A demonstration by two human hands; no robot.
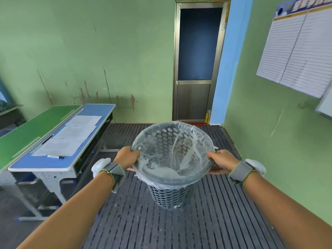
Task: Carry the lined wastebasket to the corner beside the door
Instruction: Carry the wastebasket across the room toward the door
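Wastebasket (172, 194): grey perforated plastic, clear bag liner (172, 150) folded over rim, upright, centre of frame, held up above the slatted dark floor (224, 221). Left hand (126, 159) clamped on the left side of rim, fingers curled over the liner edge. Right hand (221, 163) same on the right side of rim, thumb on top. Both wrists w/ grey straps + white pads. Door (195, 69) straight ahead past the basket, metal frame, dark upper panel, closed. Blue wall strip (226, 69) just right of door, green wall corner beside it. Desk (59, 137) to the left, blue + green top, papers (71, 135) and a marker (55, 156) on it. Lined wall chart (296, 51) upper right.
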